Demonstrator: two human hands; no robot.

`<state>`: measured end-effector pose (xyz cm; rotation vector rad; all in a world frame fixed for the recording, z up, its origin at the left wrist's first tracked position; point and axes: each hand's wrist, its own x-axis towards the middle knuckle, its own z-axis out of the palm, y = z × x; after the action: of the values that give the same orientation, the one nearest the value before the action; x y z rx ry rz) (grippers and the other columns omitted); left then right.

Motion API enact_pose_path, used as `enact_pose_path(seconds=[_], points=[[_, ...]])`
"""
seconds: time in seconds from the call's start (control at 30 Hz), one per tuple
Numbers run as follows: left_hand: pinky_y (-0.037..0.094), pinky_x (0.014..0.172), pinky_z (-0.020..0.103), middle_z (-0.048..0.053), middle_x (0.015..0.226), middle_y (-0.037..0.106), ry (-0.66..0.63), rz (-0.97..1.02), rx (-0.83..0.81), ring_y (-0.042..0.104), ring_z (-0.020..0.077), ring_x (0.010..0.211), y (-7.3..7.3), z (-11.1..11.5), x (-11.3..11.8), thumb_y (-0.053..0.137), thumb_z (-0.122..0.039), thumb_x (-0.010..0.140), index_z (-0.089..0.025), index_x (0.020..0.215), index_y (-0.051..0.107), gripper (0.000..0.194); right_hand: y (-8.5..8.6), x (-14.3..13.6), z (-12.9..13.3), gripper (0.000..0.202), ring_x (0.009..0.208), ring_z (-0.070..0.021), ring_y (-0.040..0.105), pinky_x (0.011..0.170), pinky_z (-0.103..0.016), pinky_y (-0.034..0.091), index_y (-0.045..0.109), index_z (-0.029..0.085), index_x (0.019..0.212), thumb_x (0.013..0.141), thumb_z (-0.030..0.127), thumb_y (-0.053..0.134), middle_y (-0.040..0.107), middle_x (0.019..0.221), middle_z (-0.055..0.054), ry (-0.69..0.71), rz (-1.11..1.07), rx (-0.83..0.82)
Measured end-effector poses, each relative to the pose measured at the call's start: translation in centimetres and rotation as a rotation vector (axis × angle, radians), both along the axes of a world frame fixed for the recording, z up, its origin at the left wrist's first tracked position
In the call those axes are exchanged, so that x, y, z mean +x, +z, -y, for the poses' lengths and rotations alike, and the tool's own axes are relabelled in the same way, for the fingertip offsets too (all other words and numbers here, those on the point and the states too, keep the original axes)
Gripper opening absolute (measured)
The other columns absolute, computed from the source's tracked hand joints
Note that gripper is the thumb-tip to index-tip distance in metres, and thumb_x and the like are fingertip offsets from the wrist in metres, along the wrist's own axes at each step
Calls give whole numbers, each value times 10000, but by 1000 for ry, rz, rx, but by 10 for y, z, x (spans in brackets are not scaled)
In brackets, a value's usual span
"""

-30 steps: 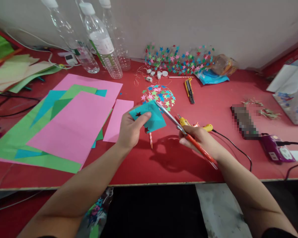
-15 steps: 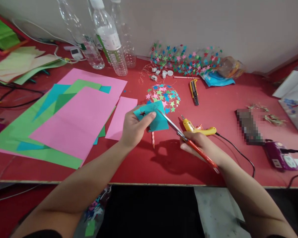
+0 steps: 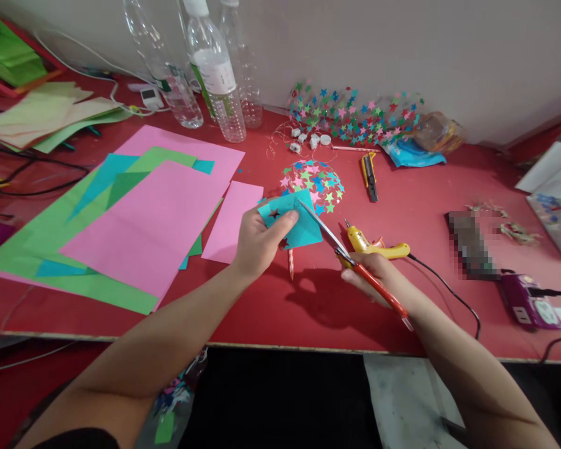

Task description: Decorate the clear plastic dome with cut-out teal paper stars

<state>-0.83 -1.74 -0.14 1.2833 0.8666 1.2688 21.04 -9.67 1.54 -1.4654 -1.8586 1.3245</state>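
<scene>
Over the red table (image 3: pixel 262 321), the right hand (image 3: pixel 389 274) wraps round red-handled scissors (image 3: pixel 367 277), the left hand (image 3: pixel 259 243) pinches turquoise paper (image 3: pixel 306 232) at their blades, partly covering a pencil (image 3: pixel 291 267), with a glue gun (image 3: pixel 390 251), star cutouts (image 3: pixel 318 181) and bottles (image 3: pixel 219 81) successively beyond.

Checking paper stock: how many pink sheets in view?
3 visible: a large sheet low in the paper pile, a top sheet on that pile, and a small sheet partly behind the left hand. More may be hidden.
</scene>
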Motion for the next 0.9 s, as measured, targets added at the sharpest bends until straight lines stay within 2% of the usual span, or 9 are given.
enact_pose_path(seconds=[0.3, 0.53, 0.8, 0.9], points=[[383, 464, 239, -30, 561, 461, 26, 5, -5, 430, 93, 499, -1, -1, 2, 643, -342, 825, -196, 612, 539, 279, 0, -7, 4, 530, 515, -116, 320, 487, -285, 244, 397, 231, 652, 883, 696, 498, 369, 564, 27, -30, 0, -8], [329, 425, 227, -40, 530, 416, -94, 21, -20, 401, 84, 464, 4, 3, 2, 595, -290, 862, -192, 605, 515, 287, -1, -5, 0, 502, 552, -121, 316, 526, -297, 273, 371, 229, 656, 872, 649, 542, 365, 600, 26, -2, 35, -8], [333, 427, 229, -40, 536, 435, -82, 63, -38, 407, 80, 467, -2, 2, 4, 616, -293, 865, -190, 612, 522, 290, -5, -8, 4, 469, 547, -115, 308, 525, -315, 255, 331, 233, 660, 900, 595, 508, 338, 609, 24, -28, 52, -39], [333, 429, 232, -39, 539, 442, -84, 77, -45, 409, 81, 471, -3, 2, 3, 619, -299, 869, -188, 622, 538, 282, -5, -9, 4, 499, 530, -113, 317, 499, -296, 253, 353, 233, 653, 882, 640, 529, 350, 591, 28, -33, 24, -46]])
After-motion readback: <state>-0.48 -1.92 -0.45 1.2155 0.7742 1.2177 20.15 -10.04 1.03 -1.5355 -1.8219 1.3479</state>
